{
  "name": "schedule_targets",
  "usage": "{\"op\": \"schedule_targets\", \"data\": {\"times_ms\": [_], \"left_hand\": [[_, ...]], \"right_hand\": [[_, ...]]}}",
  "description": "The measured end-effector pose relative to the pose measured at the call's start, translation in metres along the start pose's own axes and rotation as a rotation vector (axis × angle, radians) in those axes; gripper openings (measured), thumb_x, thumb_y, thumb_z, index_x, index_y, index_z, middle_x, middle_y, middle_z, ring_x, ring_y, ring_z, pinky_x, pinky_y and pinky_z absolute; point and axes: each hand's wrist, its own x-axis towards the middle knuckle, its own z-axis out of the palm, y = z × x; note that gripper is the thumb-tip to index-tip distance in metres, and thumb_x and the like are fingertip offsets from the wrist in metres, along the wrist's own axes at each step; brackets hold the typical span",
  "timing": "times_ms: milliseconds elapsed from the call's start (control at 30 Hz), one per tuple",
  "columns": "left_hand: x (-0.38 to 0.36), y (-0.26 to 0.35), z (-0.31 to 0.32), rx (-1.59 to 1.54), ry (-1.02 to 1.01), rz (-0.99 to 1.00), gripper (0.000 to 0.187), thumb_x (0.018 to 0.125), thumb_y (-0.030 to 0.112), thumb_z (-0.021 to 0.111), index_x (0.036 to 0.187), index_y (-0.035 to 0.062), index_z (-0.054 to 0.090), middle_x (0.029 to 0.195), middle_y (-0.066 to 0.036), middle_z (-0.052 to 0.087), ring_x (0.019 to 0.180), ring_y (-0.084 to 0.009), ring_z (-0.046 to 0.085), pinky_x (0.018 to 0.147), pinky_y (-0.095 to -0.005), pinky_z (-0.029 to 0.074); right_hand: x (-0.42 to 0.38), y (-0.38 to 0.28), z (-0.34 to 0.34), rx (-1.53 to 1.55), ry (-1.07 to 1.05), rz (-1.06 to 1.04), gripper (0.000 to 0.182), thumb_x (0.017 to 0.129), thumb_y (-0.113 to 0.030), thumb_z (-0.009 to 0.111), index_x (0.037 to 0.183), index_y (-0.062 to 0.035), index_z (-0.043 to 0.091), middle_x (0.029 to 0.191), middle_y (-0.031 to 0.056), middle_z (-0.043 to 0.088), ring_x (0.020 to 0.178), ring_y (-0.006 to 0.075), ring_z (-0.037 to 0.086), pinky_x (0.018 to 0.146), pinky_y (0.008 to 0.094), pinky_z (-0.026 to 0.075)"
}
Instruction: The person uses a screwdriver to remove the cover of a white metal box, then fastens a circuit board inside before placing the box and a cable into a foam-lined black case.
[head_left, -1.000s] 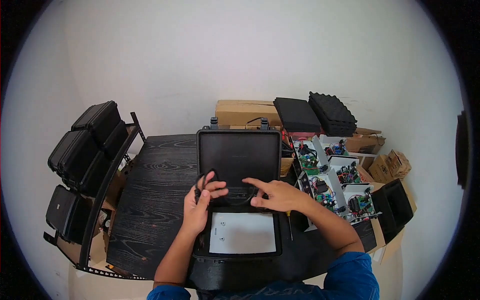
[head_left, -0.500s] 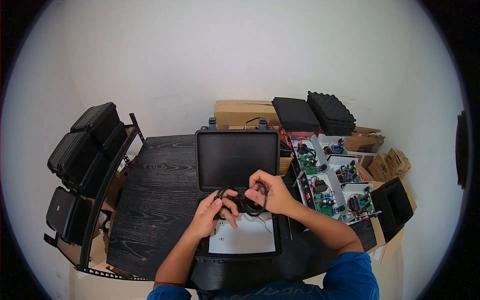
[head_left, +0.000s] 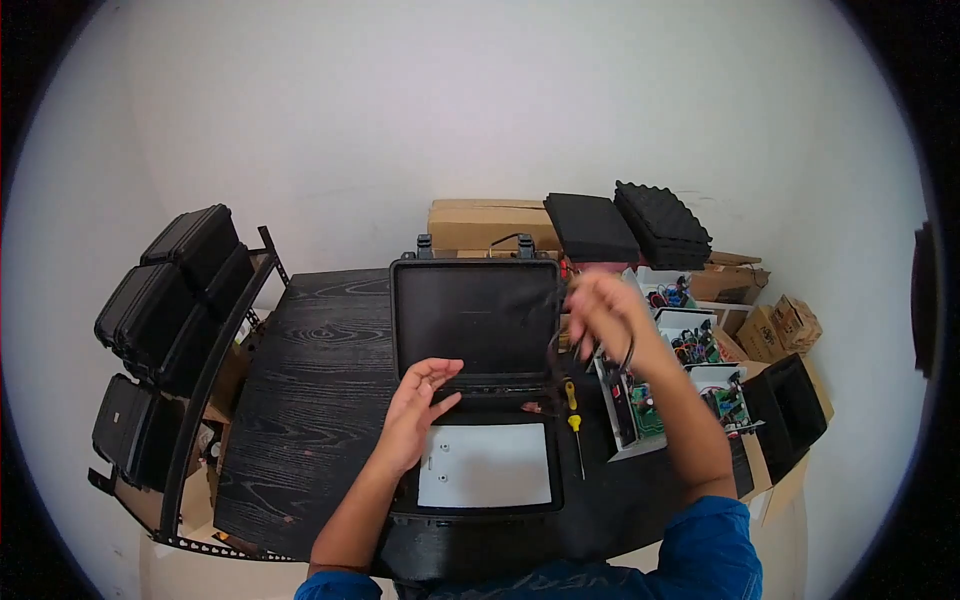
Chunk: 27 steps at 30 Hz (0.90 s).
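Observation:
An open black case lies on the dark wooden table, its lid raised. Inside its base sits a white panel with small metal fittings. My left hand is over the left side of the case, fingers apart, holding nothing. Blurred by motion, my right hand is raised right of the lid, closed on a black cable that loops around it. Just right of the case lies a yellow and black screwdriver. A small reddish item shows near the case's hinge.
Several white housings with circuit boards stand at the right. Black foam sheets and a cardboard box are behind. Closed black cases rest on a metal rack at the left. An open carton is at the far right.
My right hand has moved up and right, carrying the cable away from the case. My left hand has let go of the cable and opened. The screwdriver and more of the white panel are now visible.

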Motion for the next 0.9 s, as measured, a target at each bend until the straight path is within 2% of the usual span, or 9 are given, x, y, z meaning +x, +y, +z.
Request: {"op": "schedule_targets", "data": {"times_ms": [67,167,367,500,600,667,733,833,900], "left_hand": [[0.002,-0.003,-0.002,-0.006,-0.019,-0.030,0.055,0.104,0.052,0.057,0.140,0.0101,0.052,0.151,-0.014,0.052,0.145,-0.0276,0.044,0.117,-0.0561,0.037],[0.001,-0.006,0.002,0.065,-0.032,-0.061,0.049,0.105,0.047,0.056,0.136,0.0100,0.056,0.148,-0.013,0.055,0.142,-0.0271,0.047,0.117,-0.0541,0.038],[0.003,-0.007,-0.003,0.071,-0.024,-0.045,0.042,0.106,0.042,0.055,0.131,0.0093,0.060,0.145,-0.012,0.057,0.139,-0.0249,0.050,0.115,-0.0501,0.040],[0.005,-0.011,-0.007,0.103,-0.024,-0.034,0.041,0.107,0.042,0.055,0.130,0.0092,0.061,0.145,-0.012,0.057,0.138,-0.0243,0.051,0.115,-0.0490,0.041],[0.005,-0.013,-0.009,0.116,-0.036,-0.037,0.040,0.107,0.042,0.055,0.129,0.0090,0.062,0.144,-0.011,0.057,0.137,-0.0239,0.052,0.114,-0.0476,0.041],[0.006,-0.014,-0.009,0.121,-0.040,-0.035,0.040,0.107,0.042,0.055,0.128,0.0089,0.062,0.144,-0.011,0.057,0.137,-0.0236,0.052,0.114,-0.0462,0.041],[0.006,-0.013,-0.008,0.131,-0.041,-0.037,0.038,0.108,0.041,0.055,0.127,0.0089,0.063,0.144,-0.011,0.057,0.137,-0.0236,0.052,0.114,-0.0453,0.042],[0.006,-0.013,-0.009,0.151,-0.055,-0.030,0.038,0.108,0.041,0.055,0.126,0.0093,0.064,0.144,-0.012,0.057,0.137,-0.0242,0.052,0.114,-0.0450,0.042],[0.006,-0.014,-0.011,0.176,-0.075,-0.022,0.037,0.108,0.041,0.055,0.126,0.0095,0.064,0.144,-0.012,0.057,0.137,-0.0247,0.052,0.115,-0.0455,0.042]], "right_hand": [[0.029,-0.006,-0.027,-0.099,0.206,-0.181,0.023,0.109,-0.027,0.058,0.112,-0.0049,0.065,0.070,0.0015,0.062,0.053,0.0069,0.056,0.047,0.0229,0.045],[0.071,-0.014,-0.059,-0.210,0.368,-0.141,0.036,0.109,-0.032,0.059,0.125,-0.0015,0.066,0.069,0.0021,0.061,0.049,0.0085,0.053,0.045,0.0263,0.043],[0.166,0.035,-0.088,-0.309,0.472,-0.121,0.036,0.107,-0.032,0.062,0.126,-0.0025,0.070,0.070,0.0064,0.066,0.052,0.0111,0.059,0.048,0.0287,0.046],[0.200,0.063,-0.088,-0.516,0.461,-0.144,0.030,0.106,-0.027,0.064,0.124,-0.0050,0.072,0.076,0.0154,0.071,0.060,0.0176,0.068,0.060,0.0358,0.053],[0.213,0.097,-0.075,-0.474,0.369,-0.078,0.030,0.106,-0.027,0.063,0.124,-0.0046,0.072,0.077,0.0155,0.071,0.065,0.0183,0.070,0.065,0.0368,0.055],[0.220,0.131,-0.071,-0.583,0.301,-0.083,0.027,0.102,-0.019,0.063,0.123,-0.0044,0.072,0.101,0.0229,0.076,0.095,0.0351,0.075,0.085,0.0424,0.057],[0.220,0.160,-0.064,-0.826,0.313,-0.202,0.031,0.101,-0.022,0.066,0.127,-0.0053,0.070,0.101,0.0234,0.076,0.096,0.0351,0.076,0.083,0.0446,0.060],[0.214,0.182,-0.057,-0.879,0.124,0.040,0.042,0.095,-0.025,0.071,0.131,-0.0036,0.067,0.120,0.0295,0.071,0.117,0.0432,0.068,0.101,0.0456,0.054],[0.200,0.188,-0.054,-0.824,0.054,0.029,0.049,0.093,-0.028,0.073,0.135,-0.0029,0.064,0.125,0.0280,0.070,0.121,0.0430,0.066,0.104,0.0457,0.052]]}}
